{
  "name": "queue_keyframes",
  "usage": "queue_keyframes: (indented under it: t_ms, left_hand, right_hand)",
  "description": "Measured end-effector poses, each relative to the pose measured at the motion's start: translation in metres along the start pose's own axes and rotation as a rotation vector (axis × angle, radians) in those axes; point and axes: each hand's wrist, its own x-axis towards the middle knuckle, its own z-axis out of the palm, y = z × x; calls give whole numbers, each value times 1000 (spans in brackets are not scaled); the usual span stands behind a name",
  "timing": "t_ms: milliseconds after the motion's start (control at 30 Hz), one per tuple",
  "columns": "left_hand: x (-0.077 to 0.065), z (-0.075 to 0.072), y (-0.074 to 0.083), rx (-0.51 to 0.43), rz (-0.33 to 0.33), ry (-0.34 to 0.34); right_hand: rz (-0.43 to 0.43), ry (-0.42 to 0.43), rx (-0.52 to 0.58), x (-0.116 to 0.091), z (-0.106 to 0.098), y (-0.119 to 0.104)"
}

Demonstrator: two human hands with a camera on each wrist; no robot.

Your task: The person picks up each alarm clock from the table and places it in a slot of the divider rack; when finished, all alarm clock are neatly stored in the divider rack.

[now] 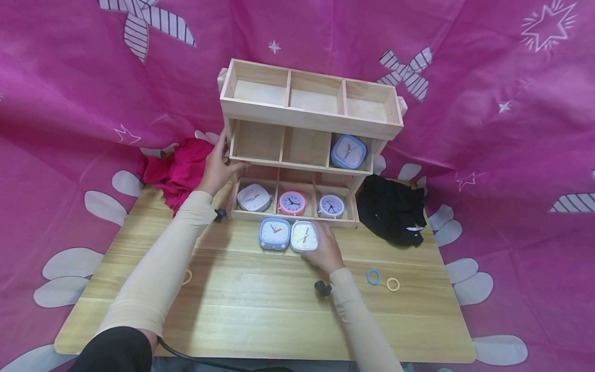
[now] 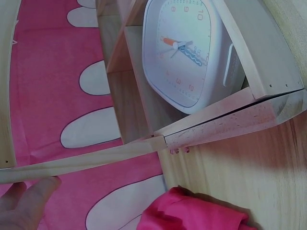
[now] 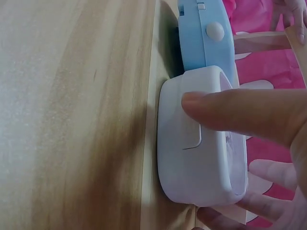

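Observation:
A three-tier wooden organizer (image 1: 311, 113) stands on the table. My left hand (image 1: 217, 168) grips its left side by the middle tier, the thumb near the front edge. In my right hand (image 1: 326, 250) is a white square alarm clock (image 1: 304, 236), face up before the bottom tier; my thumb (image 3: 230, 108) presses one side, the other fingers the far side. Beside it, touching or nearly so, sits a blue alarm clock (image 1: 274, 233). The bottom tier holds a white clock (image 1: 254, 198), a pink clock (image 1: 292, 203) and a pale lilac clock (image 1: 331, 206). Another blue clock (image 1: 348, 152) occupies the middle tier's right compartment.
Red cloth (image 1: 186, 165) lies left of the organizer, black cloth (image 1: 392, 209) to its right. A blue ring (image 1: 373, 277) and a yellow ring (image 1: 392, 284) lie at right on the table (image 1: 260, 310). Another yellow ring (image 1: 188, 277) shows by my left forearm. Pink curtain surrounds the table.

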Motion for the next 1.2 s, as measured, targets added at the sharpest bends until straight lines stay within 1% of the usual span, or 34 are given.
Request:
queue_keyframes:
  t_ms: [133, 167, 200, 300, 400, 433, 567, 733, 833, 933, 1100, 1200]
  left_hand:
    - [1, 1, 1, -4, -6, 1]
    - [1, 1, 3, -4, -11, -1]
    - [-1, 1, 8, -6, -11, -3]
    - [0, 2, 8, -7, 0, 3]
    - [-1, 3, 8, 2, 10, 11]
    - [1, 3, 4, 5, 10, 15]
    - [0, 4, 4, 6, 3, 18]
    - [-1, 2, 2, 0, 17, 14]
    - [-2, 1, 2, 1, 11, 10]
    - [-2, 0, 2, 2, 0, 8]
    - [-2, 0, 3, 14, 6, 9]
    - [-2, 0, 3, 17, 9, 8]
  right_hand:
    - [33, -37, 43, 1, -1, -3]
    - [44, -45, 49, 1, 0, -4]
    - [55, -53, 54, 1, 0, -4]
    - [71, -63, 60, 3, 3, -1]
    - [66, -56, 57, 4, 6, 2]
    - [59, -52, 54, 5, 6, 3]
    - [46, -48, 42, 6, 9, 5]
    - [46, -46, 31, 5, 10, 6]
    - [53, -51, 23, 2, 9, 6]
    - [81, -55, 20, -4, 8, 5]
    - [109, -42, 57, -16, 6, 4]
    - [113, -31, 49, -23, 5, 5]
